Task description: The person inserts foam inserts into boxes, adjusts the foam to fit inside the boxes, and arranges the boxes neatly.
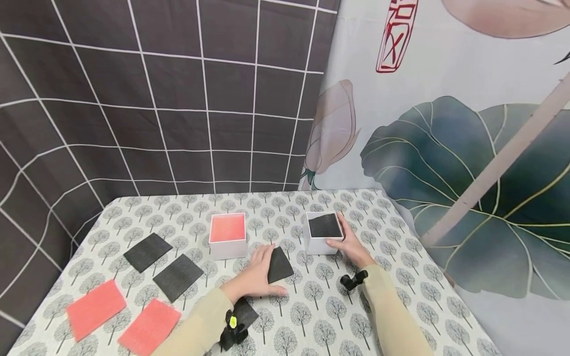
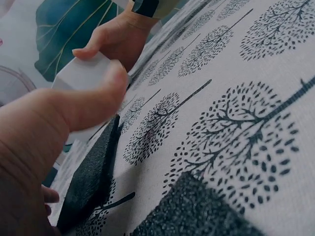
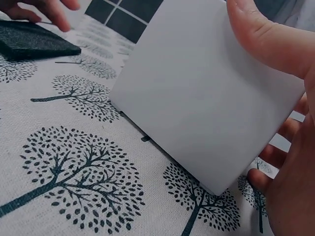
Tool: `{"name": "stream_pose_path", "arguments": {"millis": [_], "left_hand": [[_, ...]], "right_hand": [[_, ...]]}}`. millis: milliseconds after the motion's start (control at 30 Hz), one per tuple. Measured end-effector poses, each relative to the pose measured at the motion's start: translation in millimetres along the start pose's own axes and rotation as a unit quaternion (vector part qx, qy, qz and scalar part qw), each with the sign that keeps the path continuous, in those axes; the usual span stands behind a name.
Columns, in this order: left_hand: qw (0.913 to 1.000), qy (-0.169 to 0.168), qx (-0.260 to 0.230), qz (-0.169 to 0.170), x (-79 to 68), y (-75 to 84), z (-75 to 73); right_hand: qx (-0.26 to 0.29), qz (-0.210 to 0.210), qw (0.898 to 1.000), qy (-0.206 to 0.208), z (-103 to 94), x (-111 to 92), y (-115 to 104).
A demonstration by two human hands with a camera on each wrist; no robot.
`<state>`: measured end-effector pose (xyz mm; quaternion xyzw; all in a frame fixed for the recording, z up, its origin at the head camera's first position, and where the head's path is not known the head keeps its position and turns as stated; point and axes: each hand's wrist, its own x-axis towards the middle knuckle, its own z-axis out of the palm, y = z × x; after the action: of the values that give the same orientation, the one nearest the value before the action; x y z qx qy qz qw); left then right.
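Note:
My right hand (image 1: 354,247) grips a white open-topped box (image 1: 321,246), thumb on its near side and fingers round the right. A black square pad (image 1: 324,226) lies inside that box, slightly skewed. To the left, my left hand (image 1: 254,277) reaches over the left edge of another black square pad (image 1: 280,265), thumb stretched out and fingers extended. In the left wrist view this black pad (image 2: 91,182) shows as a thick, rough-textured sheet beneath the thumb. A further black pad (image 1: 245,314) lies partly hidden under the left wrist.
A second white box (image 1: 229,250) with a red pad (image 1: 228,227) in it stands behind my left hand. Two black pads, one farther back (image 1: 147,252), and two red pads, one at far left (image 1: 96,309), lie on the tree-patterned tablecloth (image 1: 311,301). Curtains hang behind.

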<state>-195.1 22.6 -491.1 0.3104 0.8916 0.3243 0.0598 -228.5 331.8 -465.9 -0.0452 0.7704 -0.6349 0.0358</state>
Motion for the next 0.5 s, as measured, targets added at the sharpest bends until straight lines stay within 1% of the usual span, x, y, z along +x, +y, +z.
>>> {"name": "stream_pose_path", "arguments": {"millis": [67,167,267,367,500], "left_hand": [[0.9998,0.012,0.014,-0.004,-0.5,-1.4,-0.3],[0.9993,0.026,0.020,-0.015,-1.7,-3.0,-0.1],[0.9990,0.028,0.024,-0.023,-2.5,-5.2,1.1],[0.9990,0.027,0.023,-0.027,-3.1,-6.5,1.4],[0.9992,0.022,0.026,-0.022,-2.3,-7.9,1.7]], "right_hand": [[0.003,0.002,1.000,0.001,2.6,-1,-5],[0.005,-0.003,1.000,-0.001,5.5,0,-7],[0.011,-0.012,1.000,0.001,8.4,-1,-5],[0.031,-0.015,0.999,0.002,9.7,3,5],[0.058,-0.010,0.998,0.007,9.2,8,22]]}}
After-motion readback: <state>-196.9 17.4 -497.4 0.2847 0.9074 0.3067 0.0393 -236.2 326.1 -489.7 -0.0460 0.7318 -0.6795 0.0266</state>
